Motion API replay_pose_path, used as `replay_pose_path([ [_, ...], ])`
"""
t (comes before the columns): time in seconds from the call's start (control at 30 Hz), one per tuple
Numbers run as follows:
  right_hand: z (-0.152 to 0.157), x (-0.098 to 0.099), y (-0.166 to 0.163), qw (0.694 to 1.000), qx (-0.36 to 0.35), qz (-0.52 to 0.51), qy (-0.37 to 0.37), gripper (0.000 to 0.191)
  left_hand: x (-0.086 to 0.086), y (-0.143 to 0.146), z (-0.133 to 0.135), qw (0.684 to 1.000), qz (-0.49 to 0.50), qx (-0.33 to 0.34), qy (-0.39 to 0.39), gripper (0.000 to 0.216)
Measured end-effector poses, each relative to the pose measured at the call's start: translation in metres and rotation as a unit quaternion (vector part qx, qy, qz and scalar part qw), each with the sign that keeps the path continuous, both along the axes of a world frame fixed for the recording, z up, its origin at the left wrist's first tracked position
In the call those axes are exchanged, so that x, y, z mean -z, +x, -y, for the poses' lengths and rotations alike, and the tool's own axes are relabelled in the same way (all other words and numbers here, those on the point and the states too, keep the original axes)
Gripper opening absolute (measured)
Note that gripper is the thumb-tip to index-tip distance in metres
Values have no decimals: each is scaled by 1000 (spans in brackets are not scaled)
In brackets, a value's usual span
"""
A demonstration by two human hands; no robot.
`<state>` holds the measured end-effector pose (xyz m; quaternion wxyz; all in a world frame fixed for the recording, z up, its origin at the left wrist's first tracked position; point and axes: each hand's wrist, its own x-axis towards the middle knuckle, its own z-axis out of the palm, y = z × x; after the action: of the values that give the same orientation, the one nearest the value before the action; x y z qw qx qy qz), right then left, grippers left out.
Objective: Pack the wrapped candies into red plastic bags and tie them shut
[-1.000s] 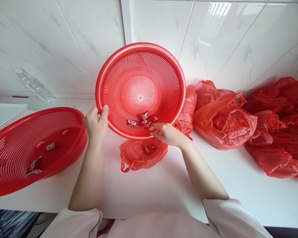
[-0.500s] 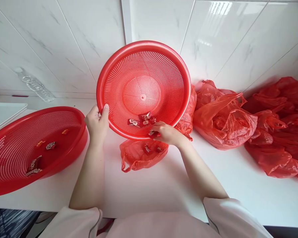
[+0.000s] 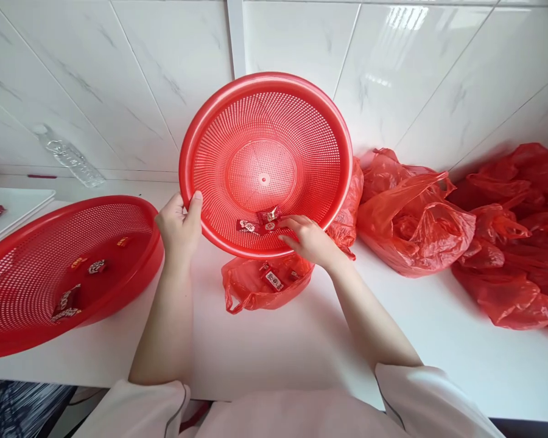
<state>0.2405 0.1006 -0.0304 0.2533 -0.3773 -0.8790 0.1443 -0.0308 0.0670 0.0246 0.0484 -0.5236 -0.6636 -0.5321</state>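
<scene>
My left hand (image 3: pixel 182 224) grips the rim of a red perforated plastic basket (image 3: pixel 265 121), thumb on the inside edge. That basket is tilted up toward me, with several small wrapped candies (image 3: pixel 249 227) gathered in its lower part. Reaching over the lower right rim, my right hand (image 3: pixel 307 238) has its fingers stretched to the candies and its thumb apart; nothing shows held in it. Below the rim lies an open red plastic bag (image 3: pixel 242 286), and inside it is a red-and-white wrapped candy (image 3: pixel 273 280) with others partly hidden.
A second red basket (image 3: pixel 137 267) with several wrapped sweets stands at the left. Behind it are a clear plastic bottle (image 3: pixel 70 158) and a white tray (image 3: pixel 22 201). Filled red bags (image 3: pixel 415 225) crowd the right side of the white table (image 3: pixel 274 353), against a tiled wall.
A candy that was in my right hand has dropped into the bag below. The right hand has moved slightly up, back to the candies in the basket. My left hand keeps its hold.
</scene>
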Motion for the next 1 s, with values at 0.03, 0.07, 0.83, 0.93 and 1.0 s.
replay_pose_path([
  [0.03,-2,5,-1,999,33,30,7,34,-1,3,2,1000,-1,6,0,31],
  [0.07,-5,9,-2,997,59,57,5,36,-2,6,3,1000,-1,12,1,31],
  [0.83,-1,4,-3,996,-49,-46,-58,26,-7,4,6,1000,-20,-11,-18,31],
  [0.93,-4,14,-6,998,-35,15,-46,34,-7,10,7,1000,-9,4,-18,32],
  [1.0,-4,16,-6,997,-41,40,-50,42,-6,11,7,1000,-10,3,-7,31],
])
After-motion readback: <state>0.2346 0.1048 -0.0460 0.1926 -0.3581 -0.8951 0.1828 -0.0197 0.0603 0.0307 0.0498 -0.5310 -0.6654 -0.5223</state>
